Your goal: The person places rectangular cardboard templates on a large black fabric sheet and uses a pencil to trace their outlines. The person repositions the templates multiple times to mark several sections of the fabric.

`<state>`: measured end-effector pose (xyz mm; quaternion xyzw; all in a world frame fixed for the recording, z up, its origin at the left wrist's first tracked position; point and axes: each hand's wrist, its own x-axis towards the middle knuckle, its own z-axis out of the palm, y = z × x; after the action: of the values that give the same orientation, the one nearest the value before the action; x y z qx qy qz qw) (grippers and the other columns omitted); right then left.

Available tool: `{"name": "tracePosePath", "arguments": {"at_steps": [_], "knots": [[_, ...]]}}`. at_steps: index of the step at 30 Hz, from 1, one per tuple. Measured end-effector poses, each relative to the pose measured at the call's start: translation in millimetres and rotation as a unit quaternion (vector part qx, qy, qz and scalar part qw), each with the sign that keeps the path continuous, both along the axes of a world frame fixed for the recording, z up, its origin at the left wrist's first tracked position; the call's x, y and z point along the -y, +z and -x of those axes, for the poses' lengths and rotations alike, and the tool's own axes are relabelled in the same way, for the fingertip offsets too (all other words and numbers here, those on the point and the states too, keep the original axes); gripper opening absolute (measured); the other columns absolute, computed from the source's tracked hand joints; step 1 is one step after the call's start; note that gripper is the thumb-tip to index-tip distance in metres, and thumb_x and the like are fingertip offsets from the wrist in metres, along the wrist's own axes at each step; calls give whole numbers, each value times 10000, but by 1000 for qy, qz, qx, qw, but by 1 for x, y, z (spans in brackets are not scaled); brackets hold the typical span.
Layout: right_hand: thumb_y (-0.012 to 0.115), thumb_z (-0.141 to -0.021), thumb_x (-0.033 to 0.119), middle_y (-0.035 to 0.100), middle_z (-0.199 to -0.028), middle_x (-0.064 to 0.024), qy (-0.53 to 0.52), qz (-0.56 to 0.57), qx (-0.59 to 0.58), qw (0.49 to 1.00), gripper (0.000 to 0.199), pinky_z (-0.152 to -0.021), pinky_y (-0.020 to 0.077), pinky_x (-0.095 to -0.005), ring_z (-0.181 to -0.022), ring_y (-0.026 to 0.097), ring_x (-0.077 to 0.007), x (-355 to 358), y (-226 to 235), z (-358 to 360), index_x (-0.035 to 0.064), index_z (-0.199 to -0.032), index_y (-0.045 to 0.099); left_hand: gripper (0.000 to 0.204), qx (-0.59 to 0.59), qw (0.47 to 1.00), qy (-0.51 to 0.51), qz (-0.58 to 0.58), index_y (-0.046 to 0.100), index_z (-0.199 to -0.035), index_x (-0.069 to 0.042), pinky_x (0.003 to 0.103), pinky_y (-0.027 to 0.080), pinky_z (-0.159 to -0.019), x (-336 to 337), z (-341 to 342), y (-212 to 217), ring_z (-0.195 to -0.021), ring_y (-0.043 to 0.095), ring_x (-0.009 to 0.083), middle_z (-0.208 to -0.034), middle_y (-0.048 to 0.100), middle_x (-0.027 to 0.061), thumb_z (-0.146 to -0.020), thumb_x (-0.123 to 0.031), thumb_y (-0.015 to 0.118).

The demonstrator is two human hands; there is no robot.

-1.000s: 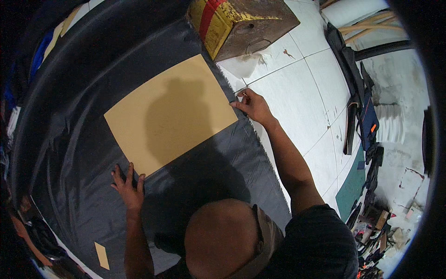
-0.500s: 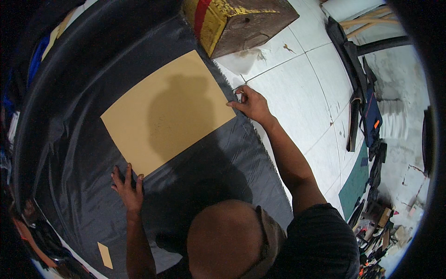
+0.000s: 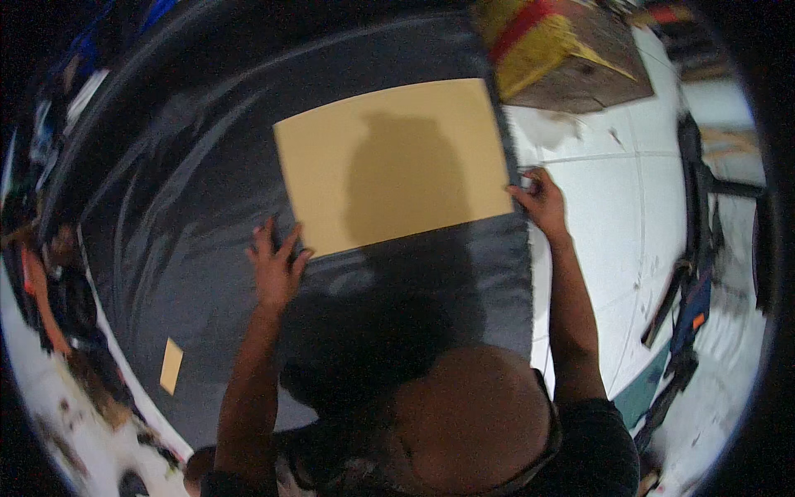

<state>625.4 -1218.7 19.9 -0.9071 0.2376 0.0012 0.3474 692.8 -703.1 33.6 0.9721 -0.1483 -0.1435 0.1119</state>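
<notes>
A tan paper sheet (image 3: 389,166) lies flat on dark grey fabric (image 3: 182,232) spread over the white floor (image 3: 613,224). My left hand (image 3: 275,267), fingers spread wide, presses the sheet's near left corner; my right hand (image 3: 540,199) pinches the fabric's right edge just beside the sheet. A yellow-and-red box (image 3: 559,50) stands far right.

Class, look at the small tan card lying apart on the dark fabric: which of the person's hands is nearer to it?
Left. The left hand lies up and right of the small tan card; the right hand is at the fabric's far right edge.
</notes>
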Motion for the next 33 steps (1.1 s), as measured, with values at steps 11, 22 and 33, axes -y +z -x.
{"name": "tracePosePath", "arguments": {"at_steps": [11, 22, 33], "knots": [[845, -784, 289, 480, -674, 26, -23, -25, 19, 999, 416, -568, 381, -246, -619, 445, -87, -10, -2, 3, 66, -1036, 600, 502, -2, 999, 27, 19, 547, -1386, -333, 734, 201, -1089, 1, 1, 6, -1440, 224, 483, -1575, 263, 160, -900, -364, 668], [842, -785, 297, 513, -713, 9, -6, -14, 18, 1000, 434, -590, 397, -240, -643, 466, -91, -4, -5, -2, 60, -1066, 611, 500, -5, 999, 24, 21, 572, -1362, -329, 742, 192, -1084, 1, 1, 8, -1443, 224, 474, -1570, 274, 168, -879, -395, 683], [834, -802, 241, 508, -825, 2, 11, -88, 82, 993, 436, -676, 401, -227, -708, 435, -102, 2, -19, 6, 31, -1091, 584, 546, 0, 999, 7, 38, 535, -1383, -358, 780, 195, -1053, -7, 3, -6, -1434, 219, 513, -1581, 244, 169, -863, -421, 686]]}}
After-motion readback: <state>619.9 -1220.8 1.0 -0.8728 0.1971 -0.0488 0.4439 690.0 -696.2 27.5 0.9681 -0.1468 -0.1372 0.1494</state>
